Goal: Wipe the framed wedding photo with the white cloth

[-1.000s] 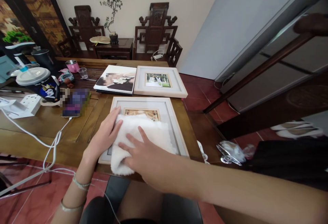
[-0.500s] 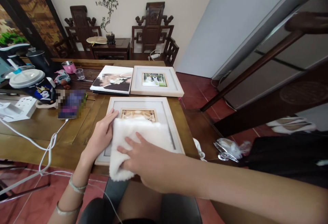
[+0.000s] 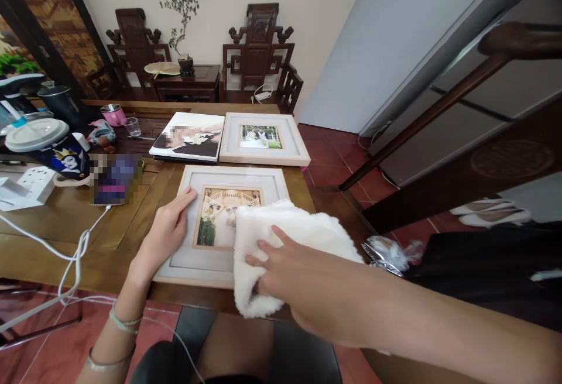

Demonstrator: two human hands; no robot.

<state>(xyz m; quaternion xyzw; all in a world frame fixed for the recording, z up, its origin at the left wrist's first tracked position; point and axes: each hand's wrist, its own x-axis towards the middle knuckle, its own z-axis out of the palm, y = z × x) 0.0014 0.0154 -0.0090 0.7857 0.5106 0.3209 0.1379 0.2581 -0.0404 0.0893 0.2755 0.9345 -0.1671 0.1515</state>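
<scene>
A picture frame (image 3: pixel 188 179) with a pale wood border and a photo in its middle lies flat on the wooden table. My left hand (image 3: pixel 169 220) grips its left edge, fingers along the border. Over the frame's right part lies a fluffy white cloth (image 3: pixel 307 226), hiding that side and hanging past the border. My right hand (image 3: pixel 281 273) holds the cloth against the frame, its visible fingers spread on top and the thumb side partly hidden in a fold.
Behind lie a second framed photo (image 3: pixel 263 156) and a photo album (image 3: pixel 188 135). To the left are a phone (image 3: pixel 115 182) with a white cable (image 3: pixel 81 249), a lidded cup (image 3: pixel 52 150), a pink mug (image 3: pixel 114 116) and a small clear cup (image 3: pixel 132 127). A dark wooden chair (image 3: pixel 439 120) stands at right.
My right hand has slid the white cloth rightward across the frame, uncovering most of the photo. My left hand keeps its place on the frame's left edge.
</scene>
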